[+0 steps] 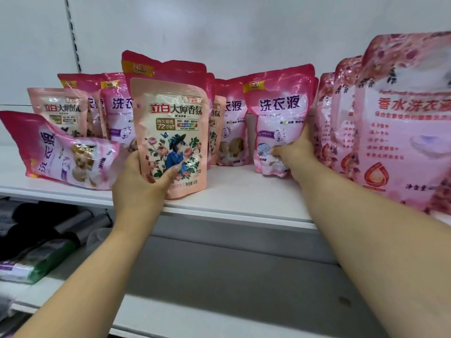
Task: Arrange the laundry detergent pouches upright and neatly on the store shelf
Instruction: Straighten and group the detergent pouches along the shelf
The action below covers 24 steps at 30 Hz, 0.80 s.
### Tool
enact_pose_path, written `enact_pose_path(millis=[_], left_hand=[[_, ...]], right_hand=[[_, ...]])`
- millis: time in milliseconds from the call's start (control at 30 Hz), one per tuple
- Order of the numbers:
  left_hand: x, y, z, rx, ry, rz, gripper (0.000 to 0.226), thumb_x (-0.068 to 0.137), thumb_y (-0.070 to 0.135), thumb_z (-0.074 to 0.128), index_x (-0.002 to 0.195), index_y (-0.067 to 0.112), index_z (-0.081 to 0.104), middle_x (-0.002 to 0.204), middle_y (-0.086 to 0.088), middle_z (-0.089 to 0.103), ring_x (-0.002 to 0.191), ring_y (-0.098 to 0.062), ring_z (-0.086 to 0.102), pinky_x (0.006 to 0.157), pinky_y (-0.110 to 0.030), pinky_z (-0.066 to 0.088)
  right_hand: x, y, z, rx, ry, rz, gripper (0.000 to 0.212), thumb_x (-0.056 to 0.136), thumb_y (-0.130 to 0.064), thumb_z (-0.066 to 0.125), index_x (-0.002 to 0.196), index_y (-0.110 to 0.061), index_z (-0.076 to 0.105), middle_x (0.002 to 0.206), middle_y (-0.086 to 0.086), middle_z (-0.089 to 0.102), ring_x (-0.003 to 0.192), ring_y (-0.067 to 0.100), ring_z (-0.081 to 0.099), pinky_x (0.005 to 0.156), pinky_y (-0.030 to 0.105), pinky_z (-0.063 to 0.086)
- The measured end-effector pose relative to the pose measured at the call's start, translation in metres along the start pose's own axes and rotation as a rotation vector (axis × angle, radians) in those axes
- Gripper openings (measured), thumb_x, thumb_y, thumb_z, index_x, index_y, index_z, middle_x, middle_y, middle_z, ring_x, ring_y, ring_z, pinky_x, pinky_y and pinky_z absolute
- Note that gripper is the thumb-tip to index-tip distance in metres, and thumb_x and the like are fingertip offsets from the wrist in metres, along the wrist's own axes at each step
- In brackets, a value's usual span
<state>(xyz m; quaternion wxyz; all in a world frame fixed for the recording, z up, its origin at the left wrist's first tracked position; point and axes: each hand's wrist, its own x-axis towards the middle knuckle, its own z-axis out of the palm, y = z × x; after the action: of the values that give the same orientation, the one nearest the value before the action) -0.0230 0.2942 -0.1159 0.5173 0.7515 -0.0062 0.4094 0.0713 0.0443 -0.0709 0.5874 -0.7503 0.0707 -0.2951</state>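
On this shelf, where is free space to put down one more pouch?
Bare white shelf lies at the front, between the peach floral pouch in the left hand and the right hand. The back row is crowded; a pink pouch lying on its side fills the left.
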Motion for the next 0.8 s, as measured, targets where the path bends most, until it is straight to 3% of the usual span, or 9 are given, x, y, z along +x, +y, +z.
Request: enact_pose_path(millis=[100, 167, 233, 400, 467, 600, 800], left_hand=[[-0.0001, 0.0002, 0.0013, -0.012, 0.006, 0.003, 0.044, 0.077, 0.031, 0.073, 0.113, 0.014, 0.055, 0.097, 0.009, 0.057, 0.089, -0.013, 0.056, 0.079, -0.029, 0.046], [-0.0003, 0.0013, 0.0022, -0.008, 0.011, 0.007, 0.042, 0.077, 0.03, 0.073, 0.112, 0.015, 0.054, 0.096, 0.01, 0.055, 0.088, -0.013, 0.055, 0.078, -0.029, 0.046], [-0.0001, 0.0011, 0.0025, -0.009, 0.007, 0.007, 0.042, 0.077, 0.03, 0.073, 0.112, 0.015, 0.054, 0.098, 0.009, 0.056, 0.089, -0.012, 0.055, 0.076, -0.028, 0.044], [-0.001, 0.0006, 0.0022, -0.02, 0.012, 0.013, 0.044, 0.077, 0.03, 0.072, 0.114, 0.014, 0.053, 0.098, 0.009, 0.054, 0.091, -0.013, 0.055, 0.078, -0.029, 0.045], [-0.0019, 0.0017, 0.0024, -0.019, 0.016, 0.022, 0.045, 0.078, 0.029, 0.072, 0.115, 0.012, 0.053, 0.096, 0.01, 0.052, 0.089, -0.013, 0.053, 0.076, -0.027, 0.043], [-0.0027, 0.0022, 0.0012, -0.037, -0.006, 0.014, 0.043, 0.078, 0.028, 0.073, 0.112, 0.012, 0.053, 0.092, 0.011, 0.051, 0.088, -0.013, 0.054, 0.075, -0.027, 0.043], [0.001, 0.0047, -0.0023, -0.071, -0.039, -0.042, 0.05, 0.077, 0.027, 0.074, 0.116, 0.012, 0.047, 0.097, 0.008, 0.054, 0.088, -0.015, 0.055, 0.075, -0.028, 0.045]], right_hand=[[-0.0007, 0.0025, -0.0042, 0.018, -0.003, -0.024, 0.097, 0.072, 0.007, 0.071, 0.146, -0.018, 0.013, 0.14, 0.008, 0.041, 0.125, 0.026, 0.044, 0.095, 0.03, 0.04], [-0.0009, 0.0051, -0.0049, -0.008, -0.052, 0.041, 0.107, 0.072, 0.0, 0.074, 0.148, -0.019, 0.001, 0.148, 0.01, 0.03, 0.132, 0.028, 0.036, 0.106, 0.042, 0.036], [-0.0023, 0.0057, -0.0052, -0.046, -0.09, 0.131, 0.113, 0.075, -0.01, 0.075, 0.147, -0.021, -0.011, 0.152, 0.012, 0.018, 0.135, 0.03, 0.029, 0.107, 0.049, 0.033], [-0.0041, 0.0018, -0.0049, -0.137, -0.091, 0.158, 0.119, 0.074, -0.017, 0.077, 0.146, -0.021, -0.018, 0.154, 0.013, 0.009, 0.14, 0.028, 0.019, 0.113, 0.044, 0.022], [-0.0044, 0.0009, -0.0034, -0.135, -0.102, 0.168, 0.118, 0.074, -0.015, 0.076, 0.145, -0.02, -0.018, 0.153, 0.013, 0.014, 0.139, 0.027, 0.022, 0.11, 0.042, 0.026], [-0.0062, -0.0018, -0.0035, -0.106, -0.103, 0.178, 0.104, 0.08, -0.01, 0.07, 0.147, -0.018, -0.011, 0.147, 0.014, 0.026, 0.131, 0.028, 0.034, 0.086, 0.033, 0.036], [-0.0075, -0.0009, -0.0049, -0.086, -0.059, 0.199, 0.097, 0.075, -0.004, 0.069, 0.145, -0.017, 0.002, 0.144, 0.015, 0.03, 0.122, 0.033, 0.043, 0.086, 0.042, 0.048]])
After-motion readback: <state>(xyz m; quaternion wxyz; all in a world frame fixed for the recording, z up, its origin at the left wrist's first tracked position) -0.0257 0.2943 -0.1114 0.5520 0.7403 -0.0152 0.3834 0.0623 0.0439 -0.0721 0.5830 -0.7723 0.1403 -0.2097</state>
